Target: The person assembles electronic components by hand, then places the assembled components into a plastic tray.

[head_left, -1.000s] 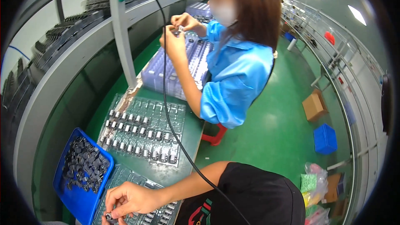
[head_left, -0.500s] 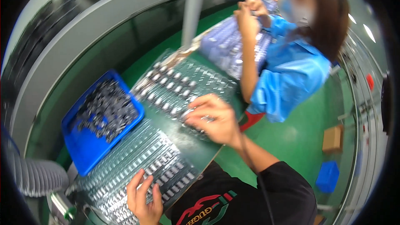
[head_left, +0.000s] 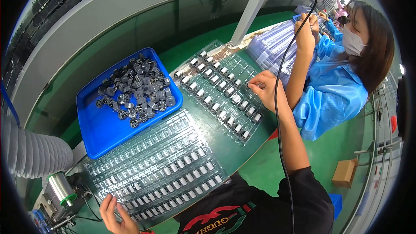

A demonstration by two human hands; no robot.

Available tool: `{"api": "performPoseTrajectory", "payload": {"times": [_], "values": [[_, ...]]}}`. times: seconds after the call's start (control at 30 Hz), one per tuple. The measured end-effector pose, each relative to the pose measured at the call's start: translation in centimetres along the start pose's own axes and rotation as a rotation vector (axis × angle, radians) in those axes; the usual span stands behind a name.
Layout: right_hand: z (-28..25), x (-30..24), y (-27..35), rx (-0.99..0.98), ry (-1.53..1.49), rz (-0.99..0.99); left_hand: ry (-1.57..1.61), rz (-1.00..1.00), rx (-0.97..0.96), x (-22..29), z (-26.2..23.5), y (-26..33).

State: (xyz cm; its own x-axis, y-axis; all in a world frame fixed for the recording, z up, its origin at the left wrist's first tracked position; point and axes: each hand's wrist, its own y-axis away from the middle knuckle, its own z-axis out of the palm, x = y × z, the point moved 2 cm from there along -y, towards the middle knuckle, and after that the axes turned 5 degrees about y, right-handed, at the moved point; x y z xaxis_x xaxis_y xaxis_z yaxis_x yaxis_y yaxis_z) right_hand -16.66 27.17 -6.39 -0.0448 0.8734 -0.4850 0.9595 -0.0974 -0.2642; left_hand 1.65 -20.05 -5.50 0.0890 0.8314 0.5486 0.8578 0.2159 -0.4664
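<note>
Over the right edge of the far clear plastic tray (head_left: 244, 69) is my right hand (head_left: 268, 87), its thumb and forefinger pinched together. Whatever lies between those fingertips is too small to make out. Rows of dark round parts with white cylinders (head_left: 207, 100) fill much of this tray. My left hand (head_left: 116, 217) is at the near left edge of a second clear tray (head_left: 145, 136), fingers apart and holding nothing. Small white cylinders (head_left: 190, 177) stand in rows in the nearer half of that second tray; its farther slots look bare.
A blue bin (head_left: 97, 136) behind the near tray holds a heap of dark grey parts (head_left: 136, 86) with metal pins. At lower left are a wire spool (head_left: 61, 189) and a grey hose (head_left: 37, 151). A co-worker in a blue smock (head_left: 331, 89) works beside stacked clear trays (head_left: 271, 45). A black cable (head_left: 279, 117) hangs down.
The view has shifted, so the trays and bin appear farther right. My right hand has moved from the far tray's near end to its right edge. My left hand has drawn toward the near tray's left end.
</note>
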Motion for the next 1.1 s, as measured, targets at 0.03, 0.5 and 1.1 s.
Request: {"api": "performPoseTrajectory", "payload": {"times": [0.03,0.5,1.1], "values": [[0.0,-0.1,0.0,-0.004,0.000,-0.002,-0.051,-0.030,0.012,-0.1,-0.3,-0.1],[1.3,0.1,0.5,0.060,0.025,-0.190,-0.008,-0.001,-0.054,-0.6,1.3,-2.0],[0.9,-3.5,4.3,0.141,0.002,-0.100,-0.038,-0.026,-0.102,0.2,0.7,-2.9]]}}
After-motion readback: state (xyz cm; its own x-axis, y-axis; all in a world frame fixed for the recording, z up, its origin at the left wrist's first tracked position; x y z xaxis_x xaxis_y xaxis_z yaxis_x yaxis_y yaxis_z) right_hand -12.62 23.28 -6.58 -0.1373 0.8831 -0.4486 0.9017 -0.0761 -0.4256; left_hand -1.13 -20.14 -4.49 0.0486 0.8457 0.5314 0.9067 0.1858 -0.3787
